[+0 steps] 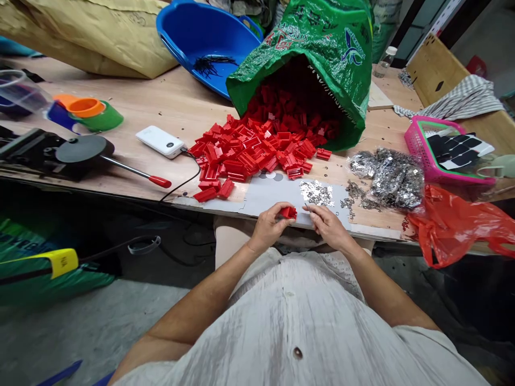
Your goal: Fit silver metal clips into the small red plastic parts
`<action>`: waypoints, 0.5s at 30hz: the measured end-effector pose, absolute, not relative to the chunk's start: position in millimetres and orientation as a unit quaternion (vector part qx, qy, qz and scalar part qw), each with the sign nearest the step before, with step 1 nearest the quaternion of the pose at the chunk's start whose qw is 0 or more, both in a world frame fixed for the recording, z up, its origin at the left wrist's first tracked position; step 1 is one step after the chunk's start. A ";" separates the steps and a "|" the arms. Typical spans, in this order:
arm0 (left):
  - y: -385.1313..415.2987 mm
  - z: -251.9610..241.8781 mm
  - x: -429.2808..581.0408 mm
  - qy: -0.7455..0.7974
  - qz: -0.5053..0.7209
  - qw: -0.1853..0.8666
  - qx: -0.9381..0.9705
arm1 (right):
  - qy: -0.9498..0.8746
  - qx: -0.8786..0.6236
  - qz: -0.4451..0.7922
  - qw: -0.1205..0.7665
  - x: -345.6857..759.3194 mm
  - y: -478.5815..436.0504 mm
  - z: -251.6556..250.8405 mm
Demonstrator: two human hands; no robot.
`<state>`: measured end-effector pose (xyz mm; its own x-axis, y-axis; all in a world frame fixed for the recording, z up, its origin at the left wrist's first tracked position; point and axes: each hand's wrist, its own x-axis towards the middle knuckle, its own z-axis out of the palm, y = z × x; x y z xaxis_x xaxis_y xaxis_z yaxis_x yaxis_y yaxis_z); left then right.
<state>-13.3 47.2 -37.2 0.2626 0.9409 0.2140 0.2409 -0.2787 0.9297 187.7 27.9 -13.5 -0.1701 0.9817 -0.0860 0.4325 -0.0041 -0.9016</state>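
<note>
My left hand (270,224) is closed round a small red plastic part (288,213) at the table's front edge. My right hand (326,222) pinches a tiny metal piece (306,206) right beside that part. Both hands hover over a grey card sheet (265,198). A scatter of small silver metal pieces (317,192) lies on the sheet just beyond my right hand. A heap of red plastic parts (257,150) spills out of a tipped green woven sack (322,48) behind the sheet.
A clear bag of metal pieces (388,177), a pink basket (442,155) and a red plastic bag (454,225) lie to the right. A white power bank (160,141), a black hand press with a red-tipped lever (76,153), coloured cups (86,111) and a blue basin (201,40) sit left.
</note>
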 end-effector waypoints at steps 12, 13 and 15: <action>68.3 -27.7 -17.9 0.388 0.324 0.401 0.764 | -0.747 -0.566 0.272 0.219 189.4 27.8 -16.0; 68.7 -27.9 -18.2 0.386 0.323 0.401 0.765 | -0.749 -0.565 0.271 0.216 189.0 28.1 -16.0; 69.5 -28.2 -18.7 0.386 0.323 0.399 0.767 | -0.755 -0.563 0.266 0.207 188.4 28.6 -16.1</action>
<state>-18.7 69.5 -28.2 0.4944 0.8490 0.1865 0.3337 -0.3835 0.8611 188.4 28.6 -16.1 -0.2808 0.9597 0.0130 0.7391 0.2249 -0.6350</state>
